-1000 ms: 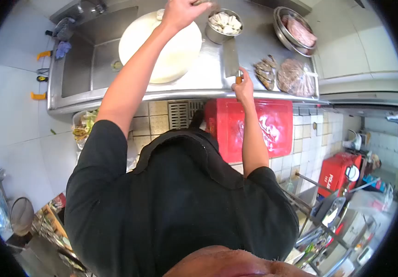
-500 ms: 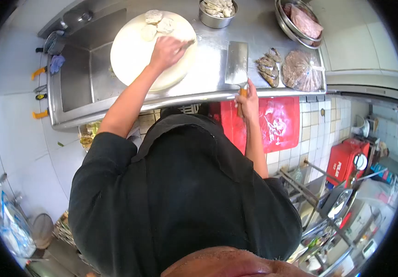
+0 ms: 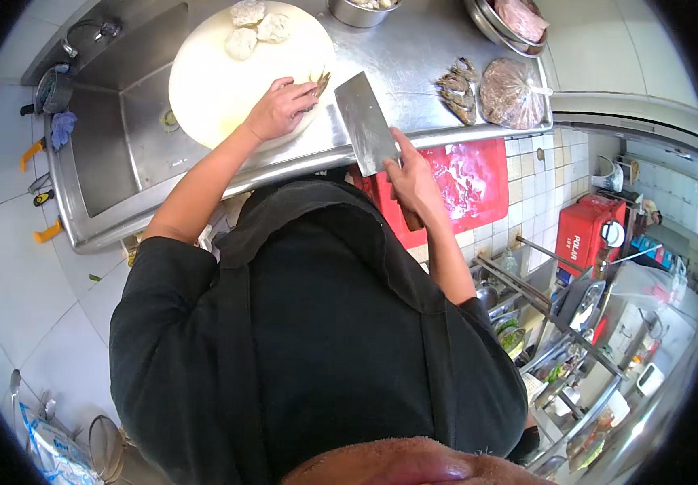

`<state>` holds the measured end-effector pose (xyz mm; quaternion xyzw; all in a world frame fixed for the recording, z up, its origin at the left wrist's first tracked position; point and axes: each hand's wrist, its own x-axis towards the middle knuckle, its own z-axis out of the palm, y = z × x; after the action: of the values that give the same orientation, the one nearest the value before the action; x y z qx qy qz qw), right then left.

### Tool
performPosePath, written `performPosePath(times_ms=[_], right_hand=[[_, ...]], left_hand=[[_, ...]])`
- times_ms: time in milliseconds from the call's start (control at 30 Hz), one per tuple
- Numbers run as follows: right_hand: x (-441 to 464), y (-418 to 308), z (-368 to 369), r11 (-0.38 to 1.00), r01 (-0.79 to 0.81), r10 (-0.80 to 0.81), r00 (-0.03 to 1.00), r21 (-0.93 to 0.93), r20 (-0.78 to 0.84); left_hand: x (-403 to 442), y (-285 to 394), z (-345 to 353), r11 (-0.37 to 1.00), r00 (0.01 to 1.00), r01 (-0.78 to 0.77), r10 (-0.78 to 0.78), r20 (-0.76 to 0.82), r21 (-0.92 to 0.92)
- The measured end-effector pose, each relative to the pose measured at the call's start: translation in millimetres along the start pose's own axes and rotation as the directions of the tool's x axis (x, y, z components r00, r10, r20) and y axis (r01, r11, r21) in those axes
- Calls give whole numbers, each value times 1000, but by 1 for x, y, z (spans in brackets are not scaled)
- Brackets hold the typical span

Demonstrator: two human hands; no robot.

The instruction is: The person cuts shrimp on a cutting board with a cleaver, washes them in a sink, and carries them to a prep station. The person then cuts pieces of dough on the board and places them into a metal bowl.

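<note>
My left hand (image 3: 281, 108) is over the round white cutting board (image 3: 228, 89), its fingers closed on a shrimp (image 3: 321, 83) whose dark end sticks out past the fingertips. At the board's far side lie three pale, floury lumps (image 3: 260, 28). My right hand (image 3: 415, 179) grips a cleaver (image 3: 368, 125) by its wooden handle. The broad blade is tilted at the counter's front edge, just right of the board and apart from the shrimp. Several more shrimp (image 3: 456, 90) rest on the steel counter to the right.
Beside those shrimp sits a tied plastic bag of brownish food (image 3: 515, 93). Behind are metal bowls with pink meat (image 3: 519, 20) and a round metal tin (image 3: 365, 10). A sink (image 3: 102, 137) lies left; a red lid-like surface (image 3: 466, 190) is below the counter's edge.
My right hand has raised the cleaver off the counter and swung its blade left toward the board. My left hand has shifted, and the shrimp in it shows more clearly. The view has turned slightly.
</note>
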<state>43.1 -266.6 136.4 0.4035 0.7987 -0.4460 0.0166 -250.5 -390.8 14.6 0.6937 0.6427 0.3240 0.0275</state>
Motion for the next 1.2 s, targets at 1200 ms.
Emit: performPosePath(times_ms=[1200], right_hand=[[55, -59, 9, 793, 354, -371, 926, -495, 69]], left_hand=[[-33, -8, -26, 750, 758, 511, -623, -192, -419]])
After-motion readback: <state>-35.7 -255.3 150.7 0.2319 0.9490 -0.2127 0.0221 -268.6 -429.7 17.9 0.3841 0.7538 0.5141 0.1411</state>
